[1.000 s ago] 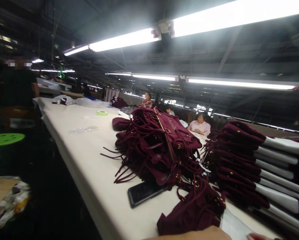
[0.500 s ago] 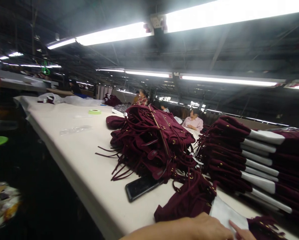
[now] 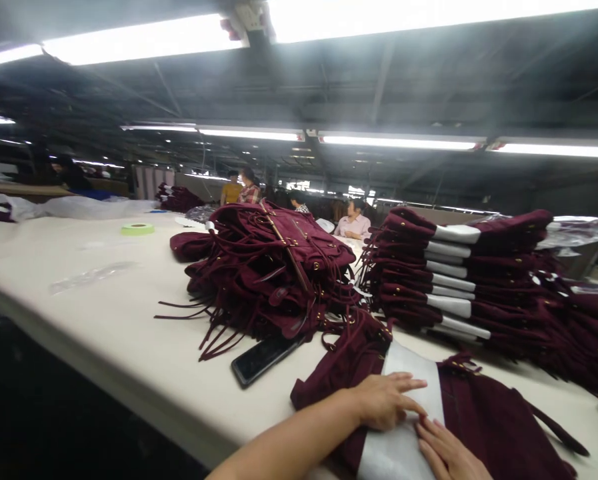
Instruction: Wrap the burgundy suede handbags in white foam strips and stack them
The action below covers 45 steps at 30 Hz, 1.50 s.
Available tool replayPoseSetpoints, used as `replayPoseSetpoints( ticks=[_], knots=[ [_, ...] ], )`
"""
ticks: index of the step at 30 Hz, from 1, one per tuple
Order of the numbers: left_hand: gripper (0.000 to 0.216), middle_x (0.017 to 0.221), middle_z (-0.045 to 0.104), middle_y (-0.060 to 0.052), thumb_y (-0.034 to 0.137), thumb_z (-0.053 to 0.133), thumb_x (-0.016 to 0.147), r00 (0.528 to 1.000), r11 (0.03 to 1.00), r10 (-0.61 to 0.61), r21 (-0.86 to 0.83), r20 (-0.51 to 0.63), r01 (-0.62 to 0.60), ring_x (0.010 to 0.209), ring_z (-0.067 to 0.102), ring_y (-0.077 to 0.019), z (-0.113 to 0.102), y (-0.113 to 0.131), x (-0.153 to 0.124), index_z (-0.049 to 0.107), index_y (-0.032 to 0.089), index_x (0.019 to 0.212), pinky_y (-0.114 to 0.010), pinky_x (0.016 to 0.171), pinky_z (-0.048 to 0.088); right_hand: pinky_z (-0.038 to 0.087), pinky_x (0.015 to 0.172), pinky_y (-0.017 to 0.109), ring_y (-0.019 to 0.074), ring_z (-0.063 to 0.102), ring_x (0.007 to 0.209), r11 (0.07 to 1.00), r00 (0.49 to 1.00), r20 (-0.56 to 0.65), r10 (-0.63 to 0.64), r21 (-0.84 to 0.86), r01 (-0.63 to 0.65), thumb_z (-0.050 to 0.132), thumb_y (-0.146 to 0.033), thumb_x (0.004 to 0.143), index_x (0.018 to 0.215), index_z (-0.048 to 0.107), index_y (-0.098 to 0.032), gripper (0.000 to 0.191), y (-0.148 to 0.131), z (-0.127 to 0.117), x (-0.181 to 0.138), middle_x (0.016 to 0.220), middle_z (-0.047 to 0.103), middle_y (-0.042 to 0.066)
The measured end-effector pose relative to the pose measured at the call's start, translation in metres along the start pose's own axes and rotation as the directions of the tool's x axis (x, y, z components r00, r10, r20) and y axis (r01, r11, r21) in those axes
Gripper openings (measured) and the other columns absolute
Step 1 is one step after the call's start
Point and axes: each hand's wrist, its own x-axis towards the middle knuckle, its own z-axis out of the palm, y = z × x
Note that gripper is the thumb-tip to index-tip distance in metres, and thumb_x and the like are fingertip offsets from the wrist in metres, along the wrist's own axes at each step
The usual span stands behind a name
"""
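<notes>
A maroon bag lies flat on the table in front of me, with a wide whitish band across its middle. My left hand rests on the band, fingers stretched out and apart. Low in the view, my right hand lies on the band's right edge with extended fingers, its fingertips close to those of my left hand. Neither hand grips anything that I can see. The bag's lower edge and part of my right hand are cut off by the frame.
Beyond the bag is a loose heap of maroon bags. A phone lies beside it. To the right stand stacked banded bags. A green tape roll sits on the pale table. Several people, including one in pink, are farther back.
The view has turned right, so more of the banded bag and the stack shows. Both hands now appear more fully, outstretched on the band.
</notes>
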Motion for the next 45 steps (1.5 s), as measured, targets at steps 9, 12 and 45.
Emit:
replayPoseSetpoints(
  ticks=[9, 12, 45],
  knots=[
    [0.049, 0.150, 0.042, -0.009, 0.012, 0.031, 0.094, 0.995, 0.989, 0.042, -0.147, 0.095, -0.027, 0.142, 0.032, -0.0209, 0.017, -0.011, 0.008, 0.047, 0.014, 0.140, -0.044, 0.120, 0.015, 0.045, 0.105, 0.043, 0.0255, 0.060, 0.118, 0.995, 0.995, -0.036, 0.089, 0.054, -0.087, 0.049, -0.023, 0.092, 0.105, 0.075, -0.019, 0.029, -0.072, -0.049, -0.016, 0.121, 0.067, 0.008],
    [0.046, 0.151, 0.039, -0.009, 0.015, 0.032, 0.096, 0.995, 0.983, 0.040, -0.184, 0.091, -0.023, 0.143, 0.029, -0.0182, 0.022, -0.021, 0.014, 0.048, 0.017, 0.139, -0.044, 0.120, 0.013, 0.043, 0.105, 0.040, 0.0224, 0.061, 0.116, 0.988, 0.986, -0.059, 0.154, 0.030, -0.152, 0.049, -0.024, 0.095, 0.103, 0.075, -0.020, 0.027, -0.083, -0.056, -0.027, 0.118, 0.069, 0.006],
    [0.041, 0.144, 0.048, 0.003, 0.043, 0.035, 0.097, 0.998, 0.988, 0.047, -0.150, 0.037, -0.041, 0.137, 0.040, -0.0228, 0.020, -0.035, 0.020, 0.061, 0.034, 0.127, -0.050, 0.116, 0.023, 0.046, 0.081, 0.026, 0.0194, 0.065, 0.095, 0.590, 0.557, -0.196, 0.807, 0.297, -0.751, 0.051, -0.027, 0.093, 0.109, 0.063, -0.013, 0.024, 0.022, -0.101, -0.051, 0.104, 0.070, 0.011]
  ],
)
